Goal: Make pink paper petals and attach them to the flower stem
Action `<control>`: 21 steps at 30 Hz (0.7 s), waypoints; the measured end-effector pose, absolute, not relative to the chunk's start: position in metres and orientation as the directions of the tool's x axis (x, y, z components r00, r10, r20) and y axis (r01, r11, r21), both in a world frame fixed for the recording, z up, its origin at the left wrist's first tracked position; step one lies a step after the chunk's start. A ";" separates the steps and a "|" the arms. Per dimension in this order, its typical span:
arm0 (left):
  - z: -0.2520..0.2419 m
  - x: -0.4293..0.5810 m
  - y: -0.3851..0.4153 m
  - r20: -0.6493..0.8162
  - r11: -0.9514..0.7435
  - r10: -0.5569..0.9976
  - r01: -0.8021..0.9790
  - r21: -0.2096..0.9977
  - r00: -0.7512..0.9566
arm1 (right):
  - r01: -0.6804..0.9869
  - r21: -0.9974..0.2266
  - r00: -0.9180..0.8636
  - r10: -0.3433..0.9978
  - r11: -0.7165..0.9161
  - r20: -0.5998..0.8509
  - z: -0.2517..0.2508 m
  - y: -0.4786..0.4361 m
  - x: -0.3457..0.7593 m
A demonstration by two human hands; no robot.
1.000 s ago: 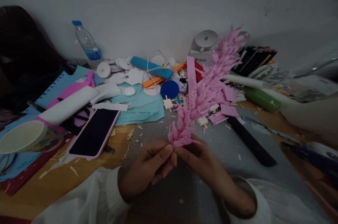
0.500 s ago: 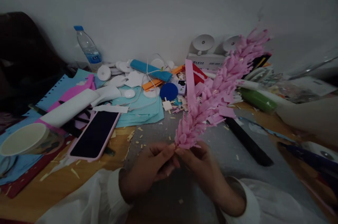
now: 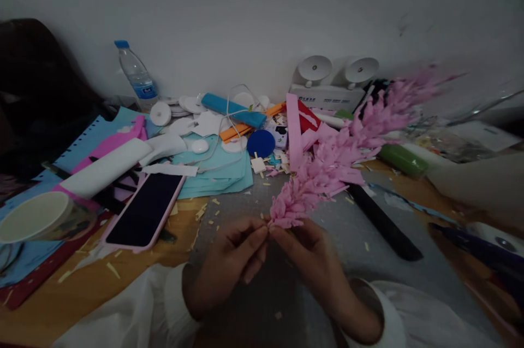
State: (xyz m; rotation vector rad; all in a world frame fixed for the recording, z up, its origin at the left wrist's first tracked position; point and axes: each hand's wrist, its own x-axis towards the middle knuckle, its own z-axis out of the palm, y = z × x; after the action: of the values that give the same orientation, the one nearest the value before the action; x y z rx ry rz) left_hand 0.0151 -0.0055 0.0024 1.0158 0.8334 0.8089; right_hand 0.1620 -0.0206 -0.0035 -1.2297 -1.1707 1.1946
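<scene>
I pinch the bottom tip of a long, fluffy spray of layered pink paper petals (image 3: 339,159) between both hands. My left hand (image 3: 229,260) closes thumb and fingertips on that narrow end, and my right hand (image 3: 317,260) meets it there, thumb along the near side and the other fingers curled behind the lowest petals, where I cannot see their tips. Neither hand is spread. I seem to grip it so low because the base is the one slim spot, and squeezing higher would likely crush the petals. The spray leans away from me, up and to the right, its far end a little blurred, passing in front of the loose pink paper pieces; that slant probably keeps its whole length in my view. My wrists angle inward from cuffed white cloth sleeves (image 3: 178,293), the thumbs nearly touching above a flat grey mat (image 3: 364,282), which I take to be there to shield the brown wooden table (image 3: 184,228). A long, flat black bar (image 3: 385,222) lies on the mat beyond my right hand, within reach. Left of the mat, a phone in a pink case (image 3: 143,211) rests screen up, beside a stack of pale turquoise sheets (image 3: 229,178). Farther back, a round, dark blue disc (image 3: 261,143) sits near an upright-leaning pink paper strip (image 3: 293,132), perhaps pushed there to leave working room for my hands.
</scene>
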 end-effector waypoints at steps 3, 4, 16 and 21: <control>0.000 0.013 -0.001 -0.258 0.546 0.761 -0.372 0.751 0.595 | 0.004 -1.000 -0.005 1.000 0.028 0.028 -0.002 -0.020 0.162; -0.001 0.013 -0.001 -0.262 0.607 0.722 -0.403 0.685 0.641 | 0.004 -0.999 -0.013 0.999 0.036 0.036 -0.002 -0.020 0.162; 0.000 0.016 0.003 -0.261 0.374 0.852 -0.179 0.910 0.453 | -0.015 -0.999 0.041 0.998 0.051 0.050 -0.003 -0.018 0.165; 0.003 0.015 0.005 -0.068 0.086 0.965 -0.063 0.994 0.253 | 0.136 -0.976 0.073 0.980 0.172 0.183 -0.005 -0.015 0.165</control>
State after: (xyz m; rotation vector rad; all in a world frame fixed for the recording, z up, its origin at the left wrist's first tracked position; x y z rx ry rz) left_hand 0.0147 0.0049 0.0030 1.2090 1.0056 1.0006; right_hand 0.1648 -0.0154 -0.0052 -1.2065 -1.3181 0.9502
